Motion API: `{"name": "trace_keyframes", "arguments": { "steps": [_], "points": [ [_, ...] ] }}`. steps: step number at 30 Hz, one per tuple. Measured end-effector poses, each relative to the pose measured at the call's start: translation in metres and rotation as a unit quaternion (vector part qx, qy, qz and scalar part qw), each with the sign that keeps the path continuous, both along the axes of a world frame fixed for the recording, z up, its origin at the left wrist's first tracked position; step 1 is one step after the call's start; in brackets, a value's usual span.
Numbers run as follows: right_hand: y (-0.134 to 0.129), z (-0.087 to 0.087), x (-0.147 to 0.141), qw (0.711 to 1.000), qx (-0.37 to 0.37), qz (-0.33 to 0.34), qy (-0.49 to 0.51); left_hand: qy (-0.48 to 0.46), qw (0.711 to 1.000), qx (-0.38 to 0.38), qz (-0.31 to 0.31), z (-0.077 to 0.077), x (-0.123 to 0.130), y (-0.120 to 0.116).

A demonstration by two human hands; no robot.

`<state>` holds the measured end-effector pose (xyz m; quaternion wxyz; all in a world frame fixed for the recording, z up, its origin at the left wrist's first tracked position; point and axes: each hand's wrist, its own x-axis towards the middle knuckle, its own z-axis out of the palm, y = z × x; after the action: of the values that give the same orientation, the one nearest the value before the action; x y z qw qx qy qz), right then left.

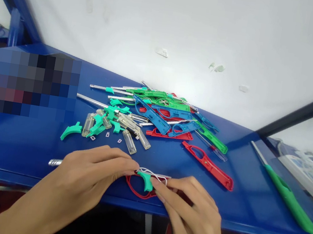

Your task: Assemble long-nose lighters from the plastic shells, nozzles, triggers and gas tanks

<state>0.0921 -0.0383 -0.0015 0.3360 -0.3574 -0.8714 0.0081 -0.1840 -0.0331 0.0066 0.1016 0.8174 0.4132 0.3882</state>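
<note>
A red lighter casing half (135, 192) lies at the table's front edge between my hands, with a teal trigger (146, 181) in its opening and a white wire (153, 173) looping over it. My left hand (96, 174) is closed, fingertips pinched at the casing's left part near the wire. A metal tube tip (54, 162) sticks out to the left beyond that hand. My right hand (190, 205) is closed around the casing's right part, its index fingertip on the trigger. The casing's ends are hidden under my hands.
Behind my hands lies a pile of blue (153, 116), green (212, 137) and red casing halves (210, 167), metal tubes, teal triggers (71, 130) and clear fuel tanks (129, 142). A green lighter (292, 199) lies right on the blue table (37, 134). A white wall stands behind.
</note>
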Motion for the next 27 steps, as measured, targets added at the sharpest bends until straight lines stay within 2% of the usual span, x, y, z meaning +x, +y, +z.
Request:
{"name": "trace_keyframes", "arguments": {
  "steps": [6, 12, 19, 27],
  "points": [
    [0.000, 0.000, 0.000, 1.000, 0.000, 0.000, -0.004, 0.023, 0.999, -0.003, 0.040, -0.008, -0.001, 0.000],
    [0.000, 0.000, 0.000, 1.000, 0.006, 0.003, -0.001, 0.004, 1.000, -0.004, 0.001, -0.005, -0.001, 0.002],
    [0.000, 0.000, 0.000, 1.000, 0.004, 0.001, 0.000, 0.000, 1.000, 0.011, -0.005, 0.001, 0.001, 0.003],
    [0.001, 0.000, 0.000, 1.000, 0.007, 0.000, -0.003, 0.007, 0.999, -0.039, -0.020, 0.002, -0.002, 0.000]
  ]
}}
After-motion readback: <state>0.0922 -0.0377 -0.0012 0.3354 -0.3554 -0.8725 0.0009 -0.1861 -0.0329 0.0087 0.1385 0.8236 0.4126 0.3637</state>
